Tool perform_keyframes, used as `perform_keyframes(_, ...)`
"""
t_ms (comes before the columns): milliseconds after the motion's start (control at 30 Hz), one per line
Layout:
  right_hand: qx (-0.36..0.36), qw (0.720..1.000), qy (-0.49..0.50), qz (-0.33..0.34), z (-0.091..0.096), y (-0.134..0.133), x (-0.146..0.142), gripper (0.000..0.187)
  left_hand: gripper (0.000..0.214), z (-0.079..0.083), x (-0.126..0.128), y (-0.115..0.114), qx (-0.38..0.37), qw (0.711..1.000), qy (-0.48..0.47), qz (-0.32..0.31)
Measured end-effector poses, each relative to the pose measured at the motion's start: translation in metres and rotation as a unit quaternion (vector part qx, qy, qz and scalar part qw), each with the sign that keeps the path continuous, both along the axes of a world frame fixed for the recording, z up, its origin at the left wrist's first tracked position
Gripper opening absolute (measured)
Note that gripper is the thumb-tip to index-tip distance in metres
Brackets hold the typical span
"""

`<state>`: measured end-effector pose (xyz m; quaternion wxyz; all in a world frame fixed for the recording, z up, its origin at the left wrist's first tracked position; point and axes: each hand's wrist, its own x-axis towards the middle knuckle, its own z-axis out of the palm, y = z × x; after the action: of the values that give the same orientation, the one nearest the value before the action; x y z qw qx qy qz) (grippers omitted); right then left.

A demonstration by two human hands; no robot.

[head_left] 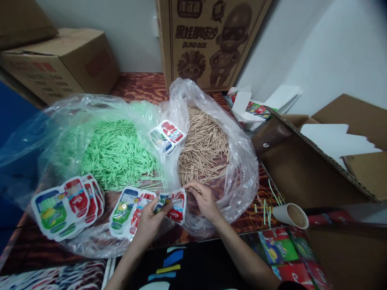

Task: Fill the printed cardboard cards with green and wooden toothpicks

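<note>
A: What has the left hand (151, 217) got?

B: A shiny pouch (179, 207), pinched between thumb and fingers; the pouch looks thin and a bit bent, with a red right end and a white edge; it is over the near middle of the streaky red-brown table (136, 82).

A: And the right hand (205, 202)?

B: Its fingertips are pressed together on a little bunch of tan sticks (197, 189), just beside the pouch's right end; I can't tell if they touch it.

A: What is behind the hands?

B: On the left, a big messy heap of thin green sticks (117, 157); on the right, a heap of thin tan ones (204, 141); crinkly see-through plastic (244, 171) goes round both, all folds and shine.

A: Any more pouches?

B: Yes; a green and red one (122, 213) lies flat, partly behind the left hand; a fanned stack (51, 211) sits at the near left, smooth with curvy edges; over on the right, a round paper cup (281, 215) lies tipped.
</note>
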<state>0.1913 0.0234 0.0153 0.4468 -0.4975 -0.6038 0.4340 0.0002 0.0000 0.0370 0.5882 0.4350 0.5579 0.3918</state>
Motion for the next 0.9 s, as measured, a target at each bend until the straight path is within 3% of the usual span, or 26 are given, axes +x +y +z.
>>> perform_keyframes(200,-0.007,1.0,-0.009,0.008,-0.004,0.0,0.001,0.02,0.021,0.001,0.006,-0.003,-0.022,0.999,-0.024,-0.006)
perform_keyframes(733,-0.018,1.0,-0.017,0.009,0.002,-0.002,-0.007,0.019,0.022,-0.006,-0.002,-0.008,0.006,1.0,-0.021,-0.018)
perform_keyframes(833,-0.041,0.999,0.016,0.0,0.001,-0.001,-0.008,0.018,0.021,-0.006,0.0,-0.007,0.004,0.999,-0.03,-0.012)
perform_keyframes(900,-0.08,0.992,0.097,-0.019,0.005,0.002,-0.01,0.017,0.018,-0.006,0.001,-0.007,0.008,1.0,-0.028,-0.009)
